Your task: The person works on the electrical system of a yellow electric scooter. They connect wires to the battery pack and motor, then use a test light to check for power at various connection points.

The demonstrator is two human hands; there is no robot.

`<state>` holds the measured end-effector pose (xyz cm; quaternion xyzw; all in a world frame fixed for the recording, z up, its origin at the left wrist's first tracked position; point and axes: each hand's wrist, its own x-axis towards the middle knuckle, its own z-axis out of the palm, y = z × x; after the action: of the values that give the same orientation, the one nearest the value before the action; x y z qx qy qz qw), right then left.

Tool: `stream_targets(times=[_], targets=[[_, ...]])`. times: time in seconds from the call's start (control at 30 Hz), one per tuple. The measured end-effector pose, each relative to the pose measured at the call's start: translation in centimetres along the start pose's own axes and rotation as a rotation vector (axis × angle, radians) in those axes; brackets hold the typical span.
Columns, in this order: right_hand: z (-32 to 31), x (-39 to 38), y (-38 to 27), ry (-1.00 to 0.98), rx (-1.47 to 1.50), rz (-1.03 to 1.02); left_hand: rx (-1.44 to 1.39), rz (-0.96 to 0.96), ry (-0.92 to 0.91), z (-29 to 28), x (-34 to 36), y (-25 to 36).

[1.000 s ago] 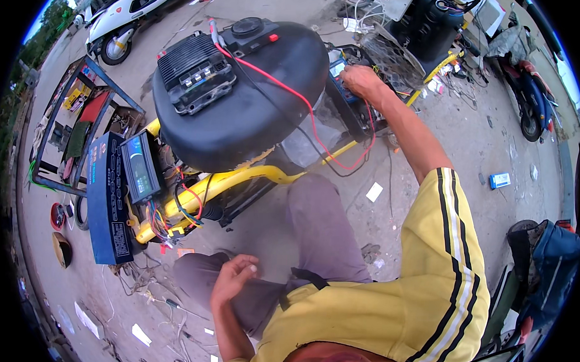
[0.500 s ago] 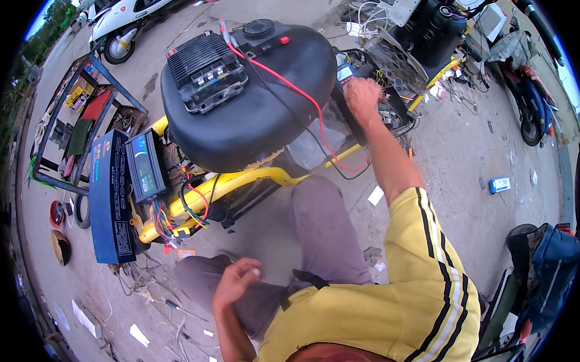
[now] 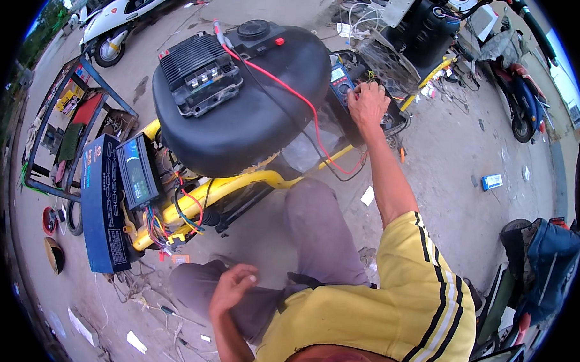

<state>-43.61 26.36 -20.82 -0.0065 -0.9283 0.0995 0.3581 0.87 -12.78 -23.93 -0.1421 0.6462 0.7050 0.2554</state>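
Note:
My right hand (image 3: 368,107) reaches out beyond the black seat, its fingers bent down onto the lower part of a blue multimeter (image 3: 339,79), where the dial would be; the fingertips are partly hidden. The meter's pale screen shows beside the hand. Red and black test leads (image 3: 292,86) run from over the seat (image 3: 253,128) down its right side. On the seat lies a black finned controller (image 3: 200,72) with metal terminals. Close to my lap hovers my left hand (image 3: 234,287), loosely curled, thumb apart from the fingers, with nothing in it.
A yellow vehicle frame (image 3: 258,178) with loose coloured wires carries the seat. At left stand a tall dark blue box (image 3: 104,203), a black device with a lit screen (image 3: 139,169) and a metal rack (image 3: 105,79). Scooters stand behind; paper scraps and cables litter the ground.
My right hand has drawn back a little across the multimeter, uncovering more of its screen and blue body. My left hand stays near my lap. The whole view has shifted slightly.

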Motion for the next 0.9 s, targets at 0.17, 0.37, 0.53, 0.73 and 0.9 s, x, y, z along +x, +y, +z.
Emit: stream_targets(times=[0.17, 0.37, 0.53, 0.73, 0.9], targets=[[-0.2, -0.1, 0.2, -0.051, -0.006, -0.010, 0.030, -0.039, -0.013, 0.2, 0.1, 0.9], [1.3, 0.2, -1.3, -0.075, -0.082, -0.046, 0.018, -0.016, -0.019, -0.3, 0.5, -0.2], [3.3, 0.4, -1.7, -0.078, -0.130, -0.002, 0.012, -0.015, -0.015, -0.5, 0.5, -0.8], [4.4, 0.8, -0.7, -0.098, -0.070, 0.028, -0.015, -0.014, -0.025, -0.3, 0.6, -1.0], [2.7, 1.0, -1.1, -0.179, -0.073, 0.052, 0.029, -0.001, -0.013, -0.3, 0.1, -1.5]])
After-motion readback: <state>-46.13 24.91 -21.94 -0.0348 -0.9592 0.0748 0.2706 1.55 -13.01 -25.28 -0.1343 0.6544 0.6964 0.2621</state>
